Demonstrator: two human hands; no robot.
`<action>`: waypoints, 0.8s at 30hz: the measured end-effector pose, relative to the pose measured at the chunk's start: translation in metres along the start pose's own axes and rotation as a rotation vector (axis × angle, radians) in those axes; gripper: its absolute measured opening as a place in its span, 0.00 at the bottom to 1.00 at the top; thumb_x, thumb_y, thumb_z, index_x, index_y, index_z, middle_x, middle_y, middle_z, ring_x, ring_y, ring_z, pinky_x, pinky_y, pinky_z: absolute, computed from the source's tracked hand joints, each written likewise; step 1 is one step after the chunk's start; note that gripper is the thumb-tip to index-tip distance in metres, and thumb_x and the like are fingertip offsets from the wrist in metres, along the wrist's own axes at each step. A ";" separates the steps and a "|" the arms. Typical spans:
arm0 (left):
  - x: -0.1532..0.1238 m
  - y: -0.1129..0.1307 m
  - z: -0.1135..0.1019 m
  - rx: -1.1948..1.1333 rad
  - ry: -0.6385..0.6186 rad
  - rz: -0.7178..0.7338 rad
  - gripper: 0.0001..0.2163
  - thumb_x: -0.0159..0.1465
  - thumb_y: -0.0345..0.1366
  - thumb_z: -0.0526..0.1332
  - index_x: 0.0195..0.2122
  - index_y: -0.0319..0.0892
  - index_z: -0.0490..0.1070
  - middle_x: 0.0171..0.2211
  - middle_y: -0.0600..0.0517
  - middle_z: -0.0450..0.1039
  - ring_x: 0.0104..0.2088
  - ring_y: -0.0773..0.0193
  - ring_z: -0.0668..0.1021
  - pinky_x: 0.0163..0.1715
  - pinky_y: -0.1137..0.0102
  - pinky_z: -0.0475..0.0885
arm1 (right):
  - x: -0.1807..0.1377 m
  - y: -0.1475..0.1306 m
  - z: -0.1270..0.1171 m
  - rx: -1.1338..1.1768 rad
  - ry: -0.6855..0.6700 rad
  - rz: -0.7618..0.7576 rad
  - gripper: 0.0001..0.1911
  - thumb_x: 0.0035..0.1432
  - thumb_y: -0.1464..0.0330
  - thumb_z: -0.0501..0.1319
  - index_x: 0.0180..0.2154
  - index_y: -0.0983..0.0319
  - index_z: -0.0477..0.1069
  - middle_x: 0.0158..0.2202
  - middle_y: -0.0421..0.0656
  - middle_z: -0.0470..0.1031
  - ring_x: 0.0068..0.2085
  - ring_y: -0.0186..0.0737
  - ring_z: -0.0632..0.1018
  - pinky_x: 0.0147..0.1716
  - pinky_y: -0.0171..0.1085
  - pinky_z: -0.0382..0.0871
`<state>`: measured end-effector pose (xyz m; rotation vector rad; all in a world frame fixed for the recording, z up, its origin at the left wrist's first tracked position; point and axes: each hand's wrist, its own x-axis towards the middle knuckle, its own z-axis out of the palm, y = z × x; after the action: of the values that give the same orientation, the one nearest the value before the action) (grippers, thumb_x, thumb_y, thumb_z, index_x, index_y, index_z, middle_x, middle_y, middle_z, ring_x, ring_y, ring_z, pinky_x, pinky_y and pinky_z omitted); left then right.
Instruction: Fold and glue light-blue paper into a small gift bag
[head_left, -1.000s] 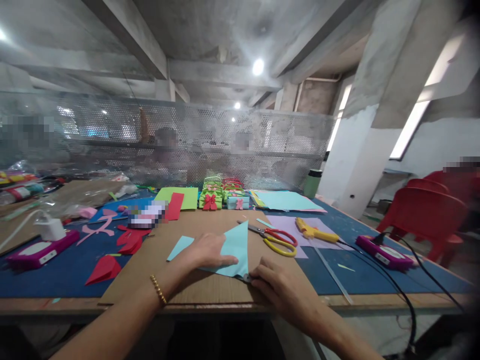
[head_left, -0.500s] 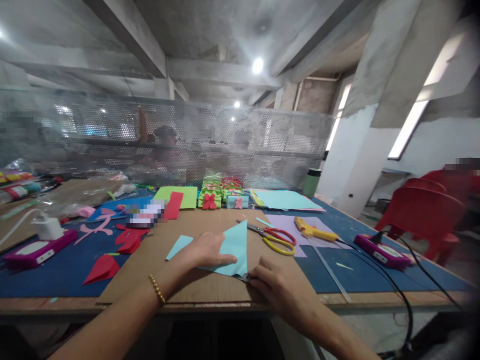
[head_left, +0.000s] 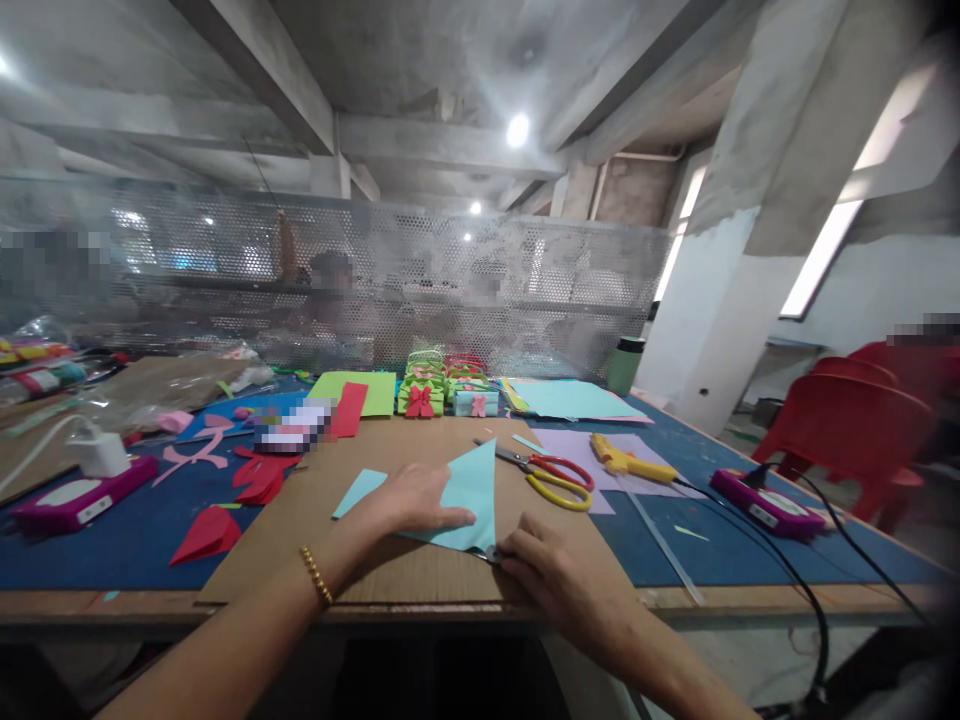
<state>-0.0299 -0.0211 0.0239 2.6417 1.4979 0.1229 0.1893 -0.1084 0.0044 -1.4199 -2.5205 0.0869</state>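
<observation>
A light blue paper triangle lies on a brown board in front of me. My left hand lies flat on the paper's left part, fingers stretched out and pressing it down. My right hand is closed in a pinch at the paper's near right corner, gripping a small dark thing there that I cannot make out. A loose light blue strip sits just left of my left hand.
Red-and-yellow scissors and a yellow glue gun lie to the right. Small paper gift boxes stand at the back. Purple devices rest at both sides, red paper scraps on the left, a red chair far right.
</observation>
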 end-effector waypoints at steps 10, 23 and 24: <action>0.002 -0.001 0.004 0.022 0.018 0.003 0.32 0.59 0.64 0.53 0.47 0.39 0.72 0.46 0.36 0.78 0.46 0.39 0.79 0.40 0.58 0.71 | 0.000 -0.001 -0.001 0.013 -0.014 0.006 0.11 0.69 0.70 0.51 0.39 0.61 0.72 0.40 0.46 0.72 0.38 0.39 0.73 0.35 0.37 0.62; 0.002 -0.003 0.005 0.045 0.014 0.002 0.33 0.60 0.64 0.52 0.49 0.38 0.72 0.47 0.37 0.78 0.47 0.40 0.79 0.42 0.57 0.71 | 0.000 -0.001 0.001 0.015 -0.039 0.029 0.11 0.70 0.70 0.51 0.39 0.63 0.71 0.41 0.47 0.71 0.38 0.40 0.73 0.37 0.38 0.63; 0.003 -0.003 0.005 0.047 0.015 0.003 0.33 0.60 0.64 0.52 0.49 0.38 0.72 0.47 0.37 0.78 0.47 0.40 0.79 0.42 0.57 0.71 | 0.000 -0.001 0.001 0.008 -0.045 0.033 0.11 0.69 0.70 0.51 0.39 0.62 0.72 0.41 0.47 0.71 0.38 0.41 0.73 0.37 0.38 0.63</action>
<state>-0.0304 -0.0178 0.0184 2.6852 1.5193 0.1093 0.1879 -0.1087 0.0039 -1.4719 -2.5298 0.1360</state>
